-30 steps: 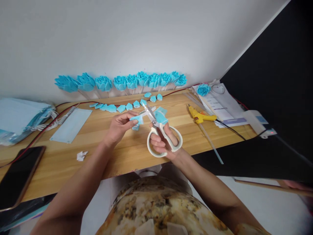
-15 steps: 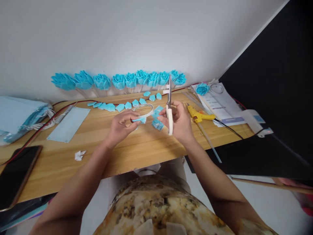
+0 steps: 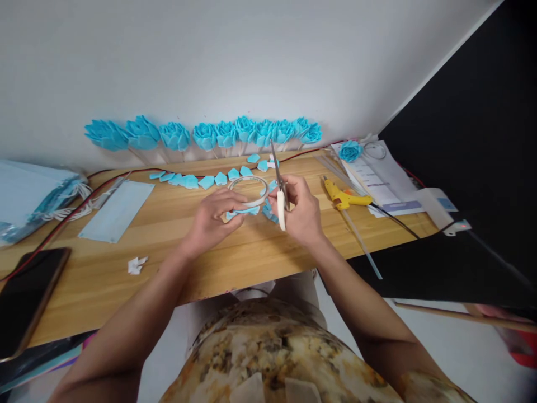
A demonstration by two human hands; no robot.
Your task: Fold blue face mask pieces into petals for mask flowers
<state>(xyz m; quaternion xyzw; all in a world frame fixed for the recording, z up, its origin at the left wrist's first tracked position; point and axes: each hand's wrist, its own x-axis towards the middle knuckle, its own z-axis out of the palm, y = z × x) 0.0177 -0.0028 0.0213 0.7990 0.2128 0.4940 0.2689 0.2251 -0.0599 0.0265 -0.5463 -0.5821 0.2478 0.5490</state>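
Note:
My left hand is closed on a thin roll of white tape, held tilted just above the table. Blue petal pieces show right under the roll, by my fingertips; whether they are touched I cannot tell. My right hand grips a pair of scissors with white handles, the blades pointing up and away from me. Small white strips show at the upper part of the blades. More blue pieces lie behind the right fingers, partly hidden.
Blue flowers on sticks lean along the wall. Cut petals lie in a row before them. On the right are a yellow glue gun and papers; on the left, a face mask, a phone and a cable.
My right hand with the scissors has moved left and slightly down, toward the tape roll. The blades now tilt left. The roll has shifted slightly right, showing more of its ring.

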